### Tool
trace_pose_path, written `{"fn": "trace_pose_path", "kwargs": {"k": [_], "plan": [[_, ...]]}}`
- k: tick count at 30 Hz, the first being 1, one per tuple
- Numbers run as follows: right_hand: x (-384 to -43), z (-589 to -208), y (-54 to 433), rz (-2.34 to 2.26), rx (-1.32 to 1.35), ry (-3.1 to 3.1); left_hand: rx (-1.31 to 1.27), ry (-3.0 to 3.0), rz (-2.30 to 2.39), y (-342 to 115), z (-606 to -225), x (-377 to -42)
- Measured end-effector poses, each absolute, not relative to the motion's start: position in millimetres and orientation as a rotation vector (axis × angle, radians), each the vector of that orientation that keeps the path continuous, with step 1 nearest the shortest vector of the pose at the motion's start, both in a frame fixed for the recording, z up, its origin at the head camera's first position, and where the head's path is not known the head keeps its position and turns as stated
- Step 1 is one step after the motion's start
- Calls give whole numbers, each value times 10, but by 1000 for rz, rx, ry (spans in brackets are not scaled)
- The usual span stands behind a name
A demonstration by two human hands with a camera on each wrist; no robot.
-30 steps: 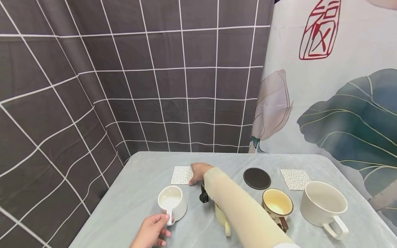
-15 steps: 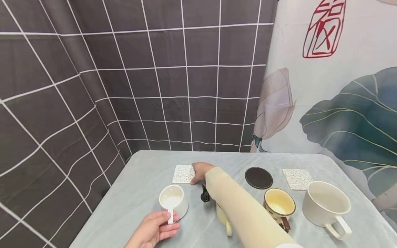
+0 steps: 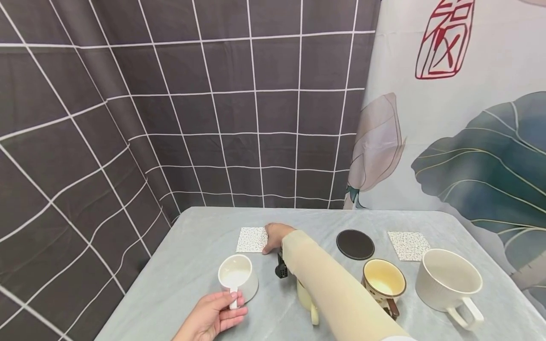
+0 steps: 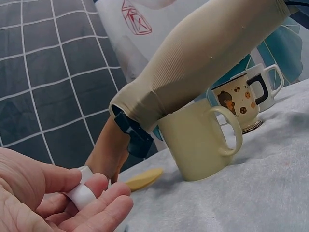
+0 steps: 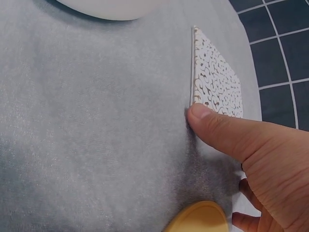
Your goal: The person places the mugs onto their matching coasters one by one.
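At the lower left of the head view, my left hand (image 3: 209, 313) pinches the handle of a white cup (image 3: 249, 284), which stands upright on the table. In the left wrist view, the thumb and fingers close on the white handle (image 4: 81, 195). My right hand (image 3: 277, 237) reaches across and grips the right side of a square white patterned coaster (image 3: 250, 240), lying flat beyond the cup. The right wrist view has its thumb (image 5: 205, 116) on the coaster's edge; some fingertips are hidden. Under the right forearm stands a pale yellow mug (image 4: 193, 140), partly covered in the head view.
A yellow coaster (image 5: 200, 220) lies near my right hand. Further right are a round black coaster (image 3: 355, 244), another square patterned coaster (image 3: 408, 246), a yellow mug with a brown handle (image 3: 384, 279) and a large white mug (image 3: 448, 279). Curtains (image 3: 239, 113) hang behind the table.
My left hand's lower fingers have moved in behind the cup's handle, while the cup stays in place. The right hand keeps its hold at the coaster's edge.
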State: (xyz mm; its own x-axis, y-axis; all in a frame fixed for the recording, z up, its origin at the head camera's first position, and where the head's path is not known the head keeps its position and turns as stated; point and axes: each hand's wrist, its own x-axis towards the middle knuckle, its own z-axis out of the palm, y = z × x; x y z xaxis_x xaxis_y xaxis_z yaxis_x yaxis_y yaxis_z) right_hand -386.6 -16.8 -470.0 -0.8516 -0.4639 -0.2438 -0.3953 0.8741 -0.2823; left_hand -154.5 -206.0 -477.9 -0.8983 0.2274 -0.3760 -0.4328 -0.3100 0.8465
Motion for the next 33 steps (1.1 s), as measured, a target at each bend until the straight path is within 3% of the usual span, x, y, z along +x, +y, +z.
{"fn": "trace_pose_path", "kwargs": {"k": [9, 17, 33], "plan": [[-3903, -4712, -110, -347, -578, 2768, -193, 1562, 2216, -2035, -4797, -1604], [-3888, -4783, -242, -344, -692, 2787, -191, 1609, 2184, -2157, -4863, -1535], [-3815, -4742, -196, -309, -575, 2817, -138, 1599, 2215, -2081, -4862, -1608]]}}
